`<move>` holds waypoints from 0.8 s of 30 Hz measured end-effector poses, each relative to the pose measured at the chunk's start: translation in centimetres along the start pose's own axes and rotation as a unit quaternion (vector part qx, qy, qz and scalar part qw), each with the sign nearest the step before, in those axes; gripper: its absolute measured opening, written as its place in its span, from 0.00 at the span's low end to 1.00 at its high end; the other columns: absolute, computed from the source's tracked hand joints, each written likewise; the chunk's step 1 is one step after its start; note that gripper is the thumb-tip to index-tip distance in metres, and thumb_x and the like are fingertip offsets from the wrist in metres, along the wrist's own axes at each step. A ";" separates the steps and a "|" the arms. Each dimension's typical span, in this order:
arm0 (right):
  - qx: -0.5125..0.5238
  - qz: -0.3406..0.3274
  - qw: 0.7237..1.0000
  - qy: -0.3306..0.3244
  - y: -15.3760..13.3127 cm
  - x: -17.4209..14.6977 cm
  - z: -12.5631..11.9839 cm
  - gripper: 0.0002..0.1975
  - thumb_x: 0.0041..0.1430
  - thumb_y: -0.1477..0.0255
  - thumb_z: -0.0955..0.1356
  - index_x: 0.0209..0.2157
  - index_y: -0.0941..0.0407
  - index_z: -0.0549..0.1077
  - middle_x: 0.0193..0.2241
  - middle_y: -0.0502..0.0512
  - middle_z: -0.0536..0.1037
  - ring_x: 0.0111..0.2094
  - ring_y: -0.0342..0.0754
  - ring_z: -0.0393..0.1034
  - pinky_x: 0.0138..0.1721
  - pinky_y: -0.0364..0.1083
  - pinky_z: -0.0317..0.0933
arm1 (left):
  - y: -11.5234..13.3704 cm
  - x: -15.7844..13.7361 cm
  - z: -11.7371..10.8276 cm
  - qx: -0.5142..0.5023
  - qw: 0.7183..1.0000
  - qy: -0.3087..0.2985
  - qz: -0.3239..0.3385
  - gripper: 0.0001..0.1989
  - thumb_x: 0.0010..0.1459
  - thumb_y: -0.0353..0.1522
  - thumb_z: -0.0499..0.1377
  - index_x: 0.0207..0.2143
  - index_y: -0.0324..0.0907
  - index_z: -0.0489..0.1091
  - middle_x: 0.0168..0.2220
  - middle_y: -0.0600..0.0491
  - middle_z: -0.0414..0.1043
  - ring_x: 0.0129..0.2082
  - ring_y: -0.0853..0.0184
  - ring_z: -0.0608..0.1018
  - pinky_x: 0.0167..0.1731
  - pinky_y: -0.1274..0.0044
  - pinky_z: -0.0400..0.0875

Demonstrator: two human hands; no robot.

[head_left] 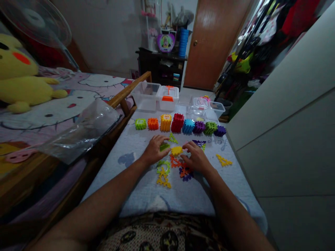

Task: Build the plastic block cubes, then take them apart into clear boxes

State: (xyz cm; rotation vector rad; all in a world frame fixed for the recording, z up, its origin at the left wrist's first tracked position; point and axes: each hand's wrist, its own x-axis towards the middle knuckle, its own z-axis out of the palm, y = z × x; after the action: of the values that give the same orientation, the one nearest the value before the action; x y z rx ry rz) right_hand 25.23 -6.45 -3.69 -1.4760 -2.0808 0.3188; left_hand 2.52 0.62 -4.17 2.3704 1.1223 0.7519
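Just below the frame's centre, the yellow piece (177, 151) lies between the left hand (155, 150) and right hand (196, 157), nearer the right, longer sideways. The hands are apart; whether either grips anything, I cannot tell.

Eight stacks (165, 123), two hands (154, 150), one fan (34, 19)

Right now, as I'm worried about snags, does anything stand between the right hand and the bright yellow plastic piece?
Nothing visible does. The right hand has fingers close beside the bright yellow plastic piece; contact is unclear.
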 end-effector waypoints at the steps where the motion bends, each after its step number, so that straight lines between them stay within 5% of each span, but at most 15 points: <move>1: 0.014 0.002 1.000 0.010 0.3 -0.2 -0.3 0.06 0.59 0.72 0.68 0.40 0.55 0.71 0.40 0.56 0.73 0.38 0.48 0.69 0.40 0.46 0.64 | 0.2 0.2 -0.1 0.008 1.000 -0.014 0.010 0.21 0.56 0.37 0.61 0.52 0.46 0.69 0.52 0.47 0.72 0.54 0.56 0.70 0.56 0.61 0.63; 10: 0.001 0.070 0.989 0.133 3.4 -0.8 -1.2 0.06 0.59 0.75 0.63 0.32 0.56 0.72 0.31 0.55 0.73 0.31 0.48 0.68 0.37 0.46 0.62 | 2.8 4.5 -0.7 0.118 0.938 -0.300 0.129 0.33 0.47 0.43 0.68 0.56 0.46 0.68 0.58 0.46 0.67 0.57 0.53 0.66 0.58 0.62 0.57; 16: 0.006 0.094 0.983 0.156 4.4 -0.9 -0.7 0.06 0.59 0.73 0.63 0.31 0.56 0.72 0.29 0.55 0.73 0.30 0.48 0.67 0.35 0.47 0.62 | 4.9 4.6 -1.0 0.223 0.911 -0.326 0.116 0.26 0.42 0.46 0.69 0.42 0.43 0.74 0.47 0.44 0.73 0.49 0.50 0.70 0.50 0.62 0.63; 24: 0.013 0.096 0.982 0.161 4.8 -0.9 -0.7 0.06 0.59 0.73 0.63 0.30 0.56 0.71 0.29 0.54 0.73 0.30 0.48 0.67 0.35 0.46 0.61 | 3.8 4.3 -1.8 0.178 0.938 -0.279 0.103 0.24 0.45 0.44 0.69 0.43 0.44 0.71 0.46 0.48 0.74 0.48 0.55 0.72 0.49 0.67 0.64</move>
State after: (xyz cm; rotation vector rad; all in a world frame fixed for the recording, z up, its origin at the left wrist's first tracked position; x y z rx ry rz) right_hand 29.62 -5.66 -5.79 -1.5991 -1.6793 0.1642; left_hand 5.85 2.03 0.68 2.7695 0.8167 -0.1008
